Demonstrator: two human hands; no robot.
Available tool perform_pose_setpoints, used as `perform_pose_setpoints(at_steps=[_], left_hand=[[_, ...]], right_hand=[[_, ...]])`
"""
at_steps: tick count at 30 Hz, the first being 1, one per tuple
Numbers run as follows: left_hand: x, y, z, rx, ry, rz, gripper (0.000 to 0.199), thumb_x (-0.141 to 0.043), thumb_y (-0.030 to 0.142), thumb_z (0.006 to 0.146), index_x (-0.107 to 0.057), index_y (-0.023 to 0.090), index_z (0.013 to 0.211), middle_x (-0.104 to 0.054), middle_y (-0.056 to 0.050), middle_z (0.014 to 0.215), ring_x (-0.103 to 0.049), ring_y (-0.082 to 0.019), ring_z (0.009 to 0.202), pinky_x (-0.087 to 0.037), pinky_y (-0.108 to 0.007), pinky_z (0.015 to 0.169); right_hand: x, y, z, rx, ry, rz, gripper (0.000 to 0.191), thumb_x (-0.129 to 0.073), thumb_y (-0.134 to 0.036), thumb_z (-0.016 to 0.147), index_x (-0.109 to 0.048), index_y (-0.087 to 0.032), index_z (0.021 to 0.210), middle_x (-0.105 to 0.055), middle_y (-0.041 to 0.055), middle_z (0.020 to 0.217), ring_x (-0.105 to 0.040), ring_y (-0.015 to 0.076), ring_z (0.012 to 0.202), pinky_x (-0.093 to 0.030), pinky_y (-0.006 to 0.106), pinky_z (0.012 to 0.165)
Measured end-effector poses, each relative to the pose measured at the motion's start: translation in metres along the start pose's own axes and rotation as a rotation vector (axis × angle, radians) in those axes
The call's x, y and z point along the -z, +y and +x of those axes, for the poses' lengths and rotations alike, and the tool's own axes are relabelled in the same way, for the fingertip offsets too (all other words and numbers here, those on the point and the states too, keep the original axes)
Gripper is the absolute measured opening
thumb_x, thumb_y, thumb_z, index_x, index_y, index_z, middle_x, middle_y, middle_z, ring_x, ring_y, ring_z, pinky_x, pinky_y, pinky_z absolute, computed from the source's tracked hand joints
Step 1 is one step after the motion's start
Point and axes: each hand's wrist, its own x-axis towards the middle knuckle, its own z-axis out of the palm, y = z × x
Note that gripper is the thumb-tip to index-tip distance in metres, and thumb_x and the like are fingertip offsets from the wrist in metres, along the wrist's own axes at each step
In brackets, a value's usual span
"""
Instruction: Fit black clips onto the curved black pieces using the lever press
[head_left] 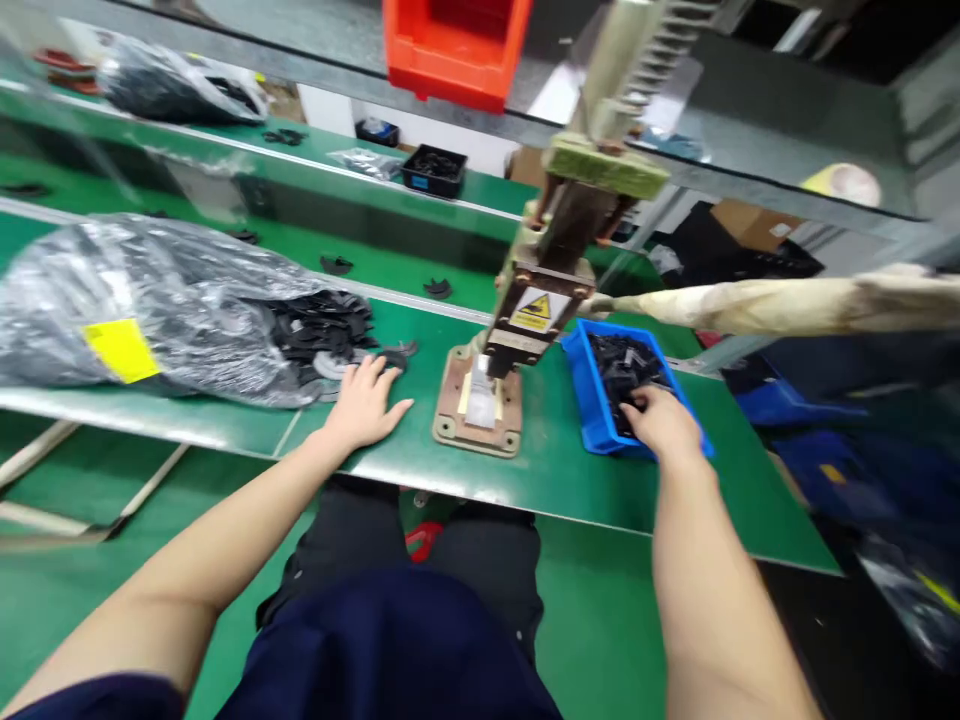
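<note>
My left hand [365, 405] lies flat on the green bench with its fingers stretched out. Its fingertips reach a dark curved plastic piece [394, 360] at the edge of a heap of black curved pieces [322, 325]. That heap spills from the mouth of a large clear plastic bag [172, 300]. Over the blue bin [592, 425], my right hand [664, 420] dips in with thumb and fingers drawn together. Small black parts [626, 365] fill the bin; whatever is between those fingers is too small to make out. Between my hands stands a hand press [540, 290], its base plate [445, 428] bolted down.
The press's long wrapped lever [750, 305] sticks out to the right above the blue bin. Loose curved pieces [437, 289] lie on the green strip behind the bench. Farther back are a black tray [433, 188] of parts and an orange bin [457, 75] on the upper shelf.
</note>
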Motion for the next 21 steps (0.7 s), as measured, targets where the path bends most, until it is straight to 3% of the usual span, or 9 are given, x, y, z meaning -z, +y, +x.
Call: perform_pose_setpoints(at_steps=[4,8,15,21], left_hand=[[0.006,0.005,-0.005,-0.052,0.036,-0.039,0.069,-0.056,0.055,0.104,-0.057,0.010,0.156,-0.048,-0.023,0.168,-0.032,-0.043,0.164,-0.026,-0.061,0.135],[0.018,0.001,-0.026,-0.047,0.083,-0.046,0.063,-0.058,0.053,0.104,-0.060,0.012,0.152,-0.050,-0.021,0.167,-0.030,-0.042,0.166,-0.024,-0.062,0.136],[0.038,-0.022,-0.055,0.178,0.092,0.041,0.066,-0.057,0.057,0.103,-0.059,0.016,0.155,-0.044,-0.023,0.172,-0.029,-0.048,0.165,-0.018,-0.077,0.130],[0.029,-0.018,-0.043,0.052,-0.016,0.012,0.072,-0.057,0.060,0.103,-0.055,0.013,0.158,-0.039,-0.025,0.174,-0.033,-0.045,0.164,-0.020,-0.073,0.131]], right_hand=[[0.000,-0.001,0.008,0.004,-0.010,-0.065,0.033,-0.061,-0.048,0.090,-0.076,-0.025,0.109,-0.075,0.0193,0.122,-0.069,0.0308,0.100,-0.050,0.046,0.084],[-0.002,0.006,0.017,0.015,0.033,-0.065,0.028,-0.061,-0.052,0.086,-0.076,-0.031,0.098,-0.074,0.0190,0.122,-0.067,0.0356,0.097,-0.045,0.051,0.076],[-0.007,0.018,0.023,-0.048,0.227,0.045,0.018,-0.067,-0.056,0.077,-0.068,-0.037,0.080,-0.069,0.0158,0.097,-0.057,0.0320,0.078,-0.040,0.053,0.072],[-0.008,0.014,0.018,-0.028,0.288,0.152,0.024,-0.071,-0.057,0.072,-0.062,-0.036,0.069,-0.060,0.0119,0.082,-0.047,0.0281,0.071,-0.040,0.054,0.072]])
